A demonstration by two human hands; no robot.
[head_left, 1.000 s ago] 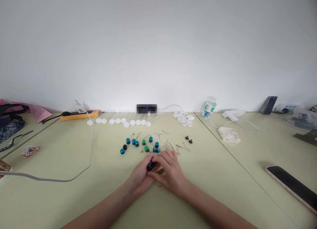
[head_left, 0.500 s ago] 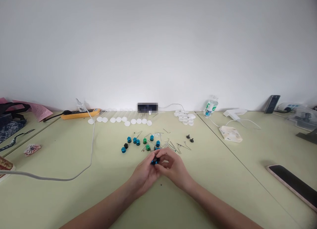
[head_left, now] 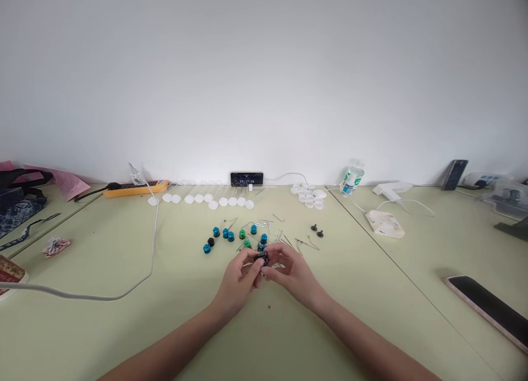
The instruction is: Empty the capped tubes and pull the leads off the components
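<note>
A small dark part (head_left: 261, 257) is pinched between the fingers of both hands near the middle of the table. My left hand (head_left: 241, 276) grips it from the left, with the thumb across its front. From the right, the thumb and fingertips of my right hand (head_left: 289, 268) hold its other side. Just beyond the fingers stand several blue knobs (head_left: 231, 236), green knobs (head_left: 242, 234) and one black knob (head_left: 211, 242). Thin metal rods and bent wires (head_left: 289, 242) lie among and right of them.
White discs (head_left: 223, 202) line the back, left of a pile of white rings (head_left: 307, 197). A phone (head_left: 246, 178) shows a timer by the wall. A white cable (head_left: 153, 249) loops at left; a power strip (head_left: 132, 188) and bottle (head_left: 352, 180) stand farther back.
My left hand has turned, and its thumb now presses on the front of the part. The part shows its black face rather than blue spots. The view has shifted slightly.
</note>
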